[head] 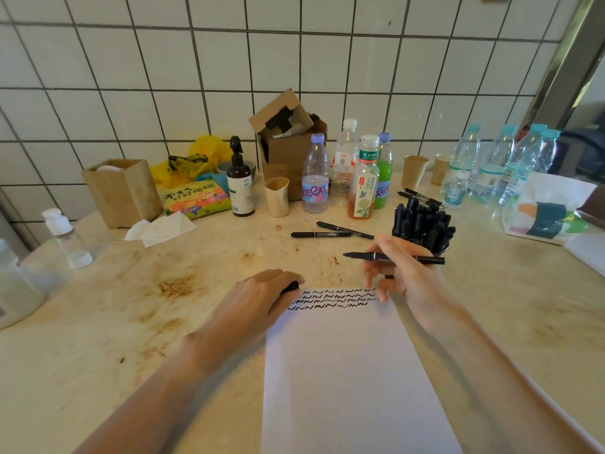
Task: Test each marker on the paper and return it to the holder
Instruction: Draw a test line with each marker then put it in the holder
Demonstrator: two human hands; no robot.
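On the stained beige stone counter [137, 322], the left hand [262, 299] rests at the top left corner of the white sheet of paper [343, 371], its fingers curled round a small black marker cap [290, 287]. Three rows of black squiggles [334, 298] run across the paper's top edge. Two black double-ended markers [330, 231] lie loose on the counter beyond the paper (one overlapping the other's end). The right hand [402, 270] hovers over the paper's top right corner and pinches a slim black uncapped marker [393, 257] held level, tip pointing left. Just behind that hand stands the holder crammed with black markers [422, 229], among plastic bottles [366, 178] and brown paper cups [414, 170].
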